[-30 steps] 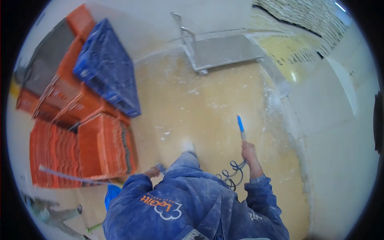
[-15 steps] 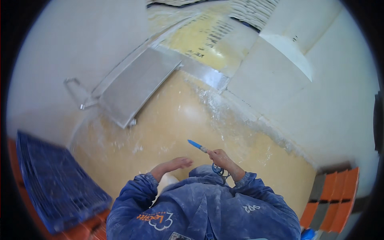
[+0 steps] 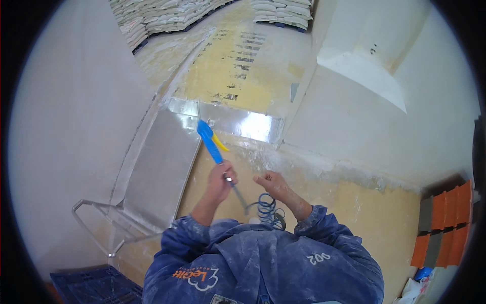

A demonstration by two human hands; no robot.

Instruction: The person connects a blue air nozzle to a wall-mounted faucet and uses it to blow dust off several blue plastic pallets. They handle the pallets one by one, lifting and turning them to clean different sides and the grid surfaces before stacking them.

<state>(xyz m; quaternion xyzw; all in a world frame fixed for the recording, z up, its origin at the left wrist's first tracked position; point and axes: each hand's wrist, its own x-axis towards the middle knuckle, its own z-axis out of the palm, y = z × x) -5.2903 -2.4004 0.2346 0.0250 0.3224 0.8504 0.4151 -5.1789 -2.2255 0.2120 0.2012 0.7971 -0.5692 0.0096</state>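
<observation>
My left hand (image 3: 221, 181) grips an air blow gun (image 3: 211, 141), blue with a yellow trigger lever and a thin metal nozzle pointing away from me. A dark hose fitting runs down from its handle to a coiled blue hose (image 3: 267, 209), which hangs in front of my body. To the right, my right hand (image 3: 274, 184) is loosely closed above the coil. No object shows in it, and its palm side is hidden. Both blue sleeves are dusted with white powder.
A metal ramp or trolley plate (image 3: 162, 157) with a tubular handle (image 3: 93, 228) lies on the left. A metal strip (image 3: 238, 121) crosses the doorway floor. Stacked white sacks (image 3: 172, 17) stand beyond. A blue pallet (image 3: 96, 286) is at lower left; orange-and-grey panels (image 3: 445, 223) stand right.
The blow gun has passed from my right hand to my left. My right hand has let go and closed loosely. The view has shifted, bringing the doorway and sacks more into sight.
</observation>
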